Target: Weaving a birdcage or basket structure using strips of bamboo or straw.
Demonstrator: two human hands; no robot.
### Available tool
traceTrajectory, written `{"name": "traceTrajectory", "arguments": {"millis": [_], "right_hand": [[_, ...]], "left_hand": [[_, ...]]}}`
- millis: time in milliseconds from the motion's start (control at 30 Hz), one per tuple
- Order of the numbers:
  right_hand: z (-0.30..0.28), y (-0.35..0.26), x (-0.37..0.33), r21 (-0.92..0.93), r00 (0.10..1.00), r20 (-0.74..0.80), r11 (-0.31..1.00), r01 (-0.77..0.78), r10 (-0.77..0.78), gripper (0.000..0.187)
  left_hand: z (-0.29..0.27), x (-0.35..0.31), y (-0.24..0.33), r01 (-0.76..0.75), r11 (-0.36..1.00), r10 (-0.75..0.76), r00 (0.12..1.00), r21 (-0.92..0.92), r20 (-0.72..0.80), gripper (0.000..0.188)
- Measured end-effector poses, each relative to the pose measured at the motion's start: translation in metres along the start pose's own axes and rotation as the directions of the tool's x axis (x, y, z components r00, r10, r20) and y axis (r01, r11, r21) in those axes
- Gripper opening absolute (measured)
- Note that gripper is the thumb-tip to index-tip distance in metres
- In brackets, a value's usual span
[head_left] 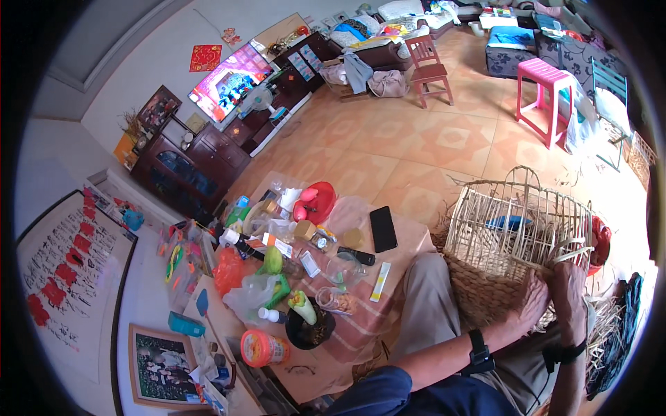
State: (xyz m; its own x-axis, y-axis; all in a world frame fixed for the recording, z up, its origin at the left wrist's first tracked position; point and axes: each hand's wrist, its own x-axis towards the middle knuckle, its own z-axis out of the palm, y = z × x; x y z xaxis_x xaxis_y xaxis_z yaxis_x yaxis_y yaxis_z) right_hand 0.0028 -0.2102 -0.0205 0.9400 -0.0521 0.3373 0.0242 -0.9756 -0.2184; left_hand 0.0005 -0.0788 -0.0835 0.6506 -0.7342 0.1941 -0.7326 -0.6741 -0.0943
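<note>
A half-woven straw basket (485,281) rests against my knees, its lower part braided and its upper part an open frame of pale ribs. Both my hands meet at its near right side. My left hand (533,297) is closed against the woven edge; its fingertips and what they grip are hidden. Right beside it, my right hand (569,281) is closed around a pale straw strand (572,248) at the ribs. Inside the frame a blue object (510,222) shows through the ribs. Loose straw (605,329) lies to the right of my right forearm.
On my left stands a low table (354,333) crowded with a black phone (383,229), a black bowl (310,329), an orange-lidded tub (263,348), bottles and bags. A red basin (600,244) sits beyond the basket. A pink stool (544,80) and a wooden chair (428,69) stand farther off.
</note>
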Motion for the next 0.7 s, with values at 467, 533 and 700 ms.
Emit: {"name": "traceTrajectory", "arguments": {"millis": [467,533,700], "right_hand": [[0.021,-0.011,-0.032,0.27,0.952,-0.094,0.928,-0.257,0.291,0.023],[0.019,-0.012,-0.039,0.34,0.956,-0.165,0.924,-0.176,0.243,0.034],[0.03,0.004,-0.056,0.792,0.82,0.051,0.477,-0.381,0.57,0.03]], "left_hand": [[-0.013,-0.009,-0.033,-0.238,0.807,-0.006,0.912,-0.54,-0.41,0.02],[-0.016,-0.01,-0.036,-0.221,0.859,0.058,0.938,-0.462,-0.342,0.016],[-0.032,-0.007,-0.035,-0.193,0.876,0.031,0.938,-0.443,-0.346,0.014]]}}
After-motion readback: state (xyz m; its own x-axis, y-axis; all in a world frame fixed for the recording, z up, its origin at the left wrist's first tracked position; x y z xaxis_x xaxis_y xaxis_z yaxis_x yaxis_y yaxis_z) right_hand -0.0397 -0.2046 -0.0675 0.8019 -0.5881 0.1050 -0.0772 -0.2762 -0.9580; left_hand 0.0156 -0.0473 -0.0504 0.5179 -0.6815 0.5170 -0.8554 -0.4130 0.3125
